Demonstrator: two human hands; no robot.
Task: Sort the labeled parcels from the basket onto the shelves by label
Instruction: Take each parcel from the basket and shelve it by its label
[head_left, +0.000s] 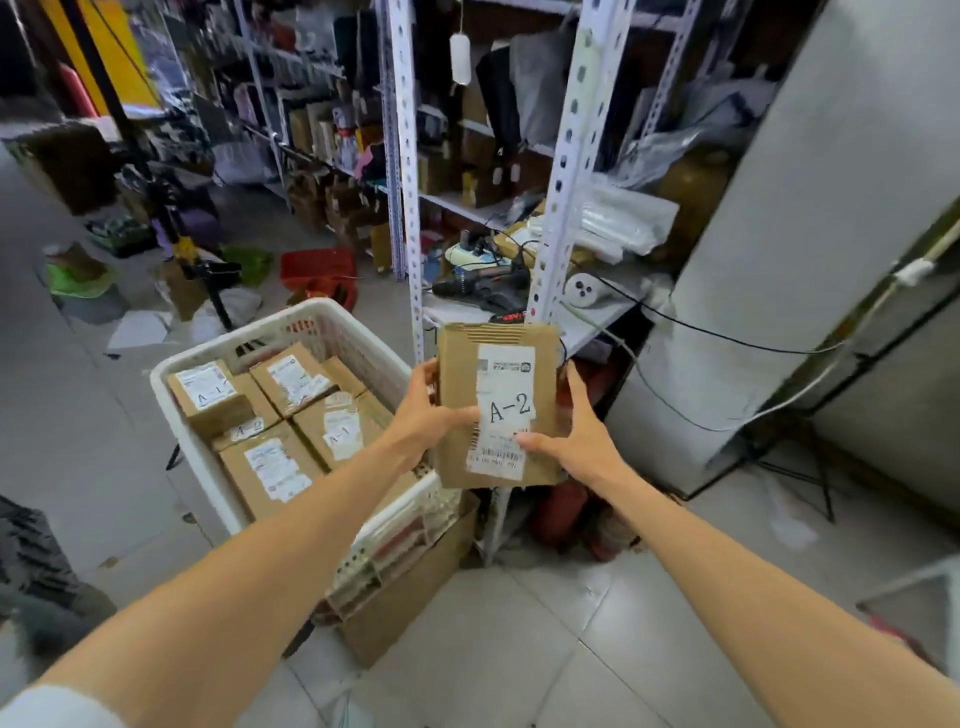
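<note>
Both hands, left hand (426, 410) and right hand (576, 436), grip the A-2 box (498, 364), fingers curled round it. Next, find its shelf (467, 205).

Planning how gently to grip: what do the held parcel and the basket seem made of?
Held parcel: brown corrugated cardboard, matt; ribbed fluting shows along its top edge; white paper label stuck on. Basket: probably white moulded plastic, smooth rim, slotted lattice walls.
</note>
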